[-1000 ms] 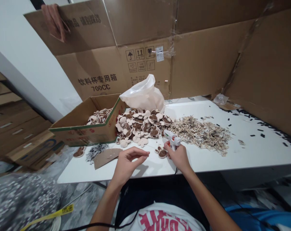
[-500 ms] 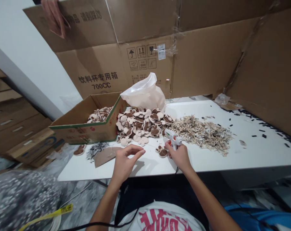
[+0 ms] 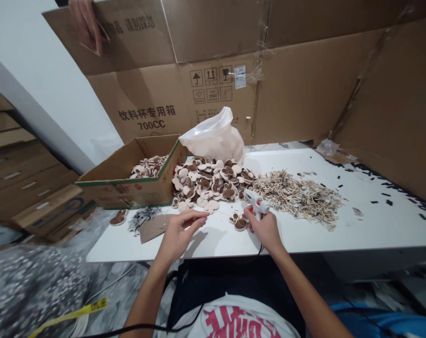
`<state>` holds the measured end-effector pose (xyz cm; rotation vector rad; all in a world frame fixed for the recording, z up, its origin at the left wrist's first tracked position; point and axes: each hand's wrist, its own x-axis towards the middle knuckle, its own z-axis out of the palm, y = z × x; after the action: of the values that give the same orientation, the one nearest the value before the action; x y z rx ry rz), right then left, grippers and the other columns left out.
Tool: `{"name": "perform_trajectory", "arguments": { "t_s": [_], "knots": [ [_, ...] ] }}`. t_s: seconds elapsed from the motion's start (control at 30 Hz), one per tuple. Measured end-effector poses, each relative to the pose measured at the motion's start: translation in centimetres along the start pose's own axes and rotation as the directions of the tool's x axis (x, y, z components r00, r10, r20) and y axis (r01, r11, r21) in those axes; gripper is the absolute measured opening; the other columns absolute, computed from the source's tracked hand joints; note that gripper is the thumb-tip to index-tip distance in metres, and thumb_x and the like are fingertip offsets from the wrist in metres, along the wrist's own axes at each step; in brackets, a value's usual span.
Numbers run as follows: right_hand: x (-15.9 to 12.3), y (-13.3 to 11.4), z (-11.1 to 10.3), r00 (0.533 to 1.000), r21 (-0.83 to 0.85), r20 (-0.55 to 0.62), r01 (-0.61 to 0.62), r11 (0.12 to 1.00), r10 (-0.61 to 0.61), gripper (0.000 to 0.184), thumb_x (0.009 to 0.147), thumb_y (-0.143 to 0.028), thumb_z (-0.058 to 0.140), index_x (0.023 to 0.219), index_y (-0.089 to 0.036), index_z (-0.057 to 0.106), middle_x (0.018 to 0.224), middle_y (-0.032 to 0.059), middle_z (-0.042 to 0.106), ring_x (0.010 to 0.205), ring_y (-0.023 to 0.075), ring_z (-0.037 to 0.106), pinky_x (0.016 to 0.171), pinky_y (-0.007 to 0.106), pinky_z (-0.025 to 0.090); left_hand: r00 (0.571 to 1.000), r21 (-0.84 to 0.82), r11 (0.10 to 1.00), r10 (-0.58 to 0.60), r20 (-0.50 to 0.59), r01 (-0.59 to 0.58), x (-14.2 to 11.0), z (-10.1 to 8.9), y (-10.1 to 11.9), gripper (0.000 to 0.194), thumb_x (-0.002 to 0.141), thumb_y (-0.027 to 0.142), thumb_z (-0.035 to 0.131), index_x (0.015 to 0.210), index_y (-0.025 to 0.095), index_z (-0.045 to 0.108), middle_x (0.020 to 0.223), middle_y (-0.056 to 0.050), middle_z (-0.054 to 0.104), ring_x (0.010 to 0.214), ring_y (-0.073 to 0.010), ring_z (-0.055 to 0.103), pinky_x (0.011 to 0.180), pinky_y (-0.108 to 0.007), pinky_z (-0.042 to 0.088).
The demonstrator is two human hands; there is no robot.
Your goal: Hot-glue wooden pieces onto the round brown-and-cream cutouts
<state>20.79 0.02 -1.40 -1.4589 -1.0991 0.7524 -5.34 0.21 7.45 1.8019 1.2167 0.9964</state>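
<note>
Glue gun (image 3: 255, 203) is clamped in the right hand (image 3: 266, 230) near the desk's (image 3: 304, 237) front edge; whether the left hand (image 3: 177, 234) grips anything is unclear; cardboard (image 3: 293, 94) reads "700CC".

The open brown cardboard box (image 3: 128, 193) had green-edged rims; the rumpled plastic bag (image 3: 216, 138) was translucent white, the tabletop (image 3: 213, 239) plain white.

Workshop with piled small parts (image 3: 299, 197).
</note>
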Motion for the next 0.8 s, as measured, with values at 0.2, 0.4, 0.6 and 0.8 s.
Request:
{"name": "perform_trajectory", "arguments": {
  "t_s": [0.2, 0.4, 0.6, 0.8],
  "knots": [
    [-0.1, 0.1, 0.1, 1.000, 0.043, -0.004, -0.013, 0.999, 0.013, 0.042, 0.084, -0.057, 0.069, 0.091, -0.016, 0.070, 0.071, 0.0088, 0.076, 0.046, 0.0193, 0.062, 0.049, 0.028, 0.050, 0.998, -0.076, 0.997, -0.037, -0.055, 0.032, 0.0, -0.3, -0.3, 0.022, 0.081, 0.039, 0.082, 0.093, 0.021, 0.083, 0.095, -0.007, 0.080, 0.089, -0.0242, 0.075, 0.084, -0.033, 0.061],
    [0.0, 0.0, 0.1, 1.000, 0.055, 0.002, -0.023, 0.998, 0.023, 0.041, 0.084, -0.057, 0.070, 0.090, -0.016, 0.069, 0.069, 0.0077, 0.075, 0.046, 0.0194, 0.062, 0.049, 0.028, 0.050, 0.991, 0.048, 0.998, 0.044, -0.124, -0.039, -0.1, -0.5, -0.3, 0.018, 0.083, 0.039, 0.080, 0.085, 0.020, 0.079, 0.086, -0.004, 0.078, 0.080, -0.0212, 0.074, 0.077, -0.030, 0.060],
    [-0.1, -0.2, 0.0, 1.000, 0.070, -0.004, -0.019, 0.997, 0.019, 0.041, 0.084, -0.058, 0.070, 0.087, -0.017, 0.069, 0.068, 0.0066, 0.075, 0.044, 0.0184, 0.061, 0.048, 0.028, 0.049, 0.967, 0.263, 0.952, 0.200, -0.160, -0.154, -0.1, -0.7, -0.1, 0.022, 0.091, 0.038, 0.073, 0.078, 0.020, 0.068, 0.077, -0.001, 0.071, 0.070, -0.0160, 0.066, 0.069, -0.028, 0.052],
    [-0.1, -0.3, 0.1, 0.999, 0.070, -0.016, -0.028, 0.997, 0.029, 0.043, 0.081, -0.060, 0.072, 0.084, -0.017, 0.070, 0.068, 0.0075, 0.075, 0.044, 0.0186, 0.061, 0.048, 0.029, 0.050, 0.945, 0.364, 0.896, 0.311, -0.103, -0.255, -0.4, -1.2, 0.6, 0.018, 0.094, 0.035, 0.069, 0.083, 0.021, 0.068, 0.079, 0.000, 0.071, 0.071, -0.0155, 0.065, 0.070, -0.028, 0.051]
  ]
}}
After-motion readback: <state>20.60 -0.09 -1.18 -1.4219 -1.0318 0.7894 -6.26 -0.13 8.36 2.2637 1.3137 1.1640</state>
